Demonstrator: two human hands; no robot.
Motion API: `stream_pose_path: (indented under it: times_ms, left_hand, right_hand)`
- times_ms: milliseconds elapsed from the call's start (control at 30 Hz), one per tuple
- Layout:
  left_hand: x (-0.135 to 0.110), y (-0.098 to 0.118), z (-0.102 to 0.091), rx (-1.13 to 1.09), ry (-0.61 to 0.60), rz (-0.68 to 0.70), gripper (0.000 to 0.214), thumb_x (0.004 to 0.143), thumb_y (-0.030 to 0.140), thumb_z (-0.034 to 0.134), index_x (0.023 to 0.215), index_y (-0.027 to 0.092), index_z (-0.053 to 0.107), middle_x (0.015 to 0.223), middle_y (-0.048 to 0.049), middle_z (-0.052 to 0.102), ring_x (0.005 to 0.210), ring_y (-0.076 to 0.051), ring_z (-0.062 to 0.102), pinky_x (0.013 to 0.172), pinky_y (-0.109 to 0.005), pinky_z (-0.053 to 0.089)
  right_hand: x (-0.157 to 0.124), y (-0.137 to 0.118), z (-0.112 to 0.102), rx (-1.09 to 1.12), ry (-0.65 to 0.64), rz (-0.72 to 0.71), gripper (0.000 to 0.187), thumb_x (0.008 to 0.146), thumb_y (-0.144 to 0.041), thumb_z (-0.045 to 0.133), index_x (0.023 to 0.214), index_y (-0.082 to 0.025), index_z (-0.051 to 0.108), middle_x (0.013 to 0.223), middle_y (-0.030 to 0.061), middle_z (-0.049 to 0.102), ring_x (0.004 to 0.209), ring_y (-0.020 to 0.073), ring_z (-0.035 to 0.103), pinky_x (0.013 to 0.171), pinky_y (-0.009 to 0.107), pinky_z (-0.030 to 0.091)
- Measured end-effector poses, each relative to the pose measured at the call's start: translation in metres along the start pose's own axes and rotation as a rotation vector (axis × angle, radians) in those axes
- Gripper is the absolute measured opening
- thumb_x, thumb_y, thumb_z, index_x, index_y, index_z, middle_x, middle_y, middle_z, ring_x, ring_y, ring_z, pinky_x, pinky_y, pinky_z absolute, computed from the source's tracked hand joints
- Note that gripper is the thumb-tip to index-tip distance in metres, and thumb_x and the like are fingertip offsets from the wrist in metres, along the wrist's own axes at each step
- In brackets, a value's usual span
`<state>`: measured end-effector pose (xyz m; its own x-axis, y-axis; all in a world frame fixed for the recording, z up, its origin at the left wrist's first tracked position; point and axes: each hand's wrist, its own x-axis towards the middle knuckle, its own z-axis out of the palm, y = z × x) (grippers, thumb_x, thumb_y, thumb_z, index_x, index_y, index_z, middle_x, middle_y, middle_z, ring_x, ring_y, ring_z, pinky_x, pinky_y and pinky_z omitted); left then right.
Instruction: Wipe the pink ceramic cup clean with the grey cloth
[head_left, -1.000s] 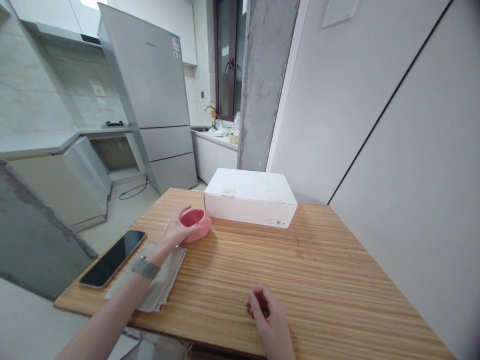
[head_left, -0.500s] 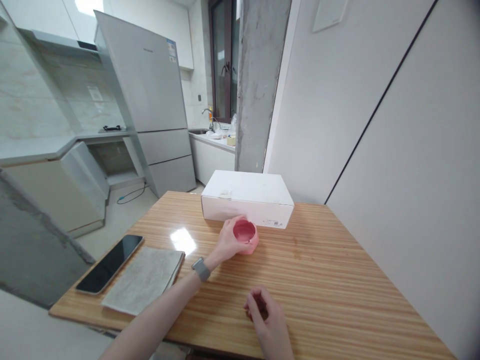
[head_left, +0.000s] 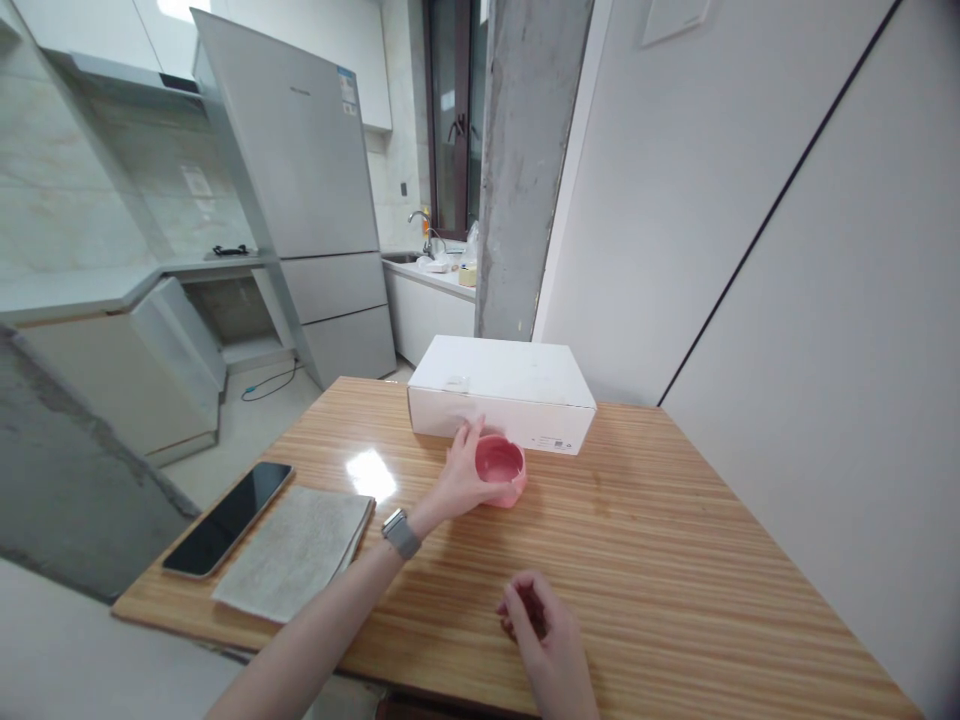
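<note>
A small pink bowl [head_left: 501,470] stands on the wooden table [head_left: 675,560], just in front of a closed white box [head_left: 501,393]. My left hand [head_left: 459,478] rests against the bowl's left side, its fingers loosening and partly spread around the rim. A grey watch sits on that wrist. My right hand [head_left: 546,632] lies on the table near the front edge, its fingers curled inward with nothing visible in them.
A folded grey cloth [head_left: 296,550] and a black phone [head_left: 228,517] lie at the table's left end. A white wall runs along the right. A fridge [head_left: 300,190], kitchen counters and a concrete pillar stand beyond the table.
My left hand carried the pink bowl from beside the cloth rightward to the front of the white box and set it down; its fingers have eased off. My right hand stayed put.
</note>
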<state>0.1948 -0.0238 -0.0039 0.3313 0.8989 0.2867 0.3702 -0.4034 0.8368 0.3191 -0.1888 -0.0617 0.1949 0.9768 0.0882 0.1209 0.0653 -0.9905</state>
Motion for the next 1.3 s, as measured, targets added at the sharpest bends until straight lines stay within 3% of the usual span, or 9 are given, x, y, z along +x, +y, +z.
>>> stream_pose_path:
  times_ms: [67,133,267,367,500,867,1000,1100,1300]
  left_hand:
    - [-0.014,0.006,-0.021,0.114,0.013,-0.021,0.094,0.071,0.047,0.075,0.148,0.018,0.031,0.153,-0.0194,0.029,0.145,-0.035,0.024,0.115,-0.048,0.026]
    - [-0.037,0.009,-0.048,0.259,-0.004,-0.041,0.061,0.083,0.046,0.061,0.135,0.017,0.047,0.138,-0.0168,0.048,0.131,-0.029,0.045,0.110,-0.043,0.035]
    - [-0.103,0.001,-0.097,0.576,-0.068,-0.331,0.040,0.085,0.046,0.054,0.113,0.018,0.057,0.113,-0.0122,0.061,0.105,-0.028,0.062,0.088,-0.039,0.048]
    - [-0.149,-0.012,-0.116,0.888,-0.031,-0.472,0.029,0.084,0.042,0.052,0.098,0.017,0.058,0.098,-0.0132,0.063,0.095,-0.032,0.064,0.081,-0.041,0.047]
    - [-0.184,-0.026,-0.124,0.781,0.043,-0.492,0.027,0.087,0.044,0.048,0.091,0.020,0.060,0.092,-0.0088,0.066,0.091,-0.028,0.065,0.080,-0.037,0.047]
    - [-0.193,-0.040,-0.135,0.703,0.006,-0.497,0.024,0.081,0.018,0.046,0.088,0.022,0.069,0.092,-0.0063,0.073,0.089,-0.024,0.069,0.080,-0.032,0.048]
    - [-0.188,-0.033,-0.128,0.846,0.015,-0.503,0.035,0.089,0.010,0.030,0.104,0.021,0.059,0.091,-0.0065,0.071,0.084,-0.022,0.069,0.072,-0.031,0.046]
    - [-0.184,-0.021,-0.117,0.998,-0.048,-0.451,0.039,0.089,0.006,0.025,0.094,0.020,0.060,0.094,-0.0089,0.066,0.085,-0.023,0.066,0.069,-0.031,0.045]
    - [-0.182,-0.009,-0.101,1.100,-0.030,-0.413,0.030,0.095,0.035,0.040,0.087,0.017,0.062,0.094,-0.0129,0.064,0.098,-0.032,0.061,0.086,-0.043,0.046]
  right_hand:
    - [0.000,0.000,-0.001,-0.012,-0.002,0.011,0.039,0.087,-0.060,0.054,0.075,-0.023,0.056,0.065,0.0005,0.061,0.061,0.0173,0.061,0.058,0.024,0.048]
    - [-0.001,0.000,-0.001,-0.052,-0.007,-0.005,0.039,0.089,-0.059,0.052,0.074,-0.023,0.056,0.066,0.0012,0.061,0.062,0.0179,0.061,0.059,0.025,0.049]
    - [-0.003,0.001,0.002,-0.212,0.001,-0.127,0.037,0.092,-0.054,0.049,0.074,-0.023,0.059,0.068,0.0027,0.063,0.062,0.0190,0.061,0.062,0.027,0.048]
    - [-0.005,0.004,0.005,-0.282,0.026,-0.178,0.038,0.092,-0.055,0.048,0.076,-0.024,0.062,0.072,0.0054,0.067,0.066,0.0213,0.063,0.062,0.028,0.049]
    - [-0.004,0.008,0.006,-0.261,0.047,-0.192,0.037,0.091,-0.055,0.052,0.078,-0.023,0.065,0.071,0.0053,0.068,0.064,0.0208,0.065,0.062,0.027,0.051]
    - [-0.004,0.002,0.003,-0.266,0.028,-0.183,0.037,0.091,-0.055,0.051,0.075,-0.024,0.063,0.069,0.0036,0.067,0.063,0.0200,0.063,0.062,0.027,0.050]
    - [-0.004,0.000,0.002,-0.288,-0.010,-0.156,0.037,0.091,-0.055,0.050,0.076,-0.024,0.062,0.070,0.0038,0.066,0.064,0.0206,0.063,0.063,0.027,0.049]
    - [-0.004,0.000,0.002,-0.281,-0.017,-0.158,0.034,0.091,-0.053,0.051,0.075,-0.024,0.062,0.070,0.0030,0.066,0.064,0.0200,0.063,0.063,0.027,0.048]
    - [-0.003,0.004,0.002,-0.277,0.015,-0.172,0.034,0.091,-0.052,0.052,0.075,-0.023,0.063,0.070,0.0032,0.067,0.063,0.0200,0.064,0.063,0.026,0.049]
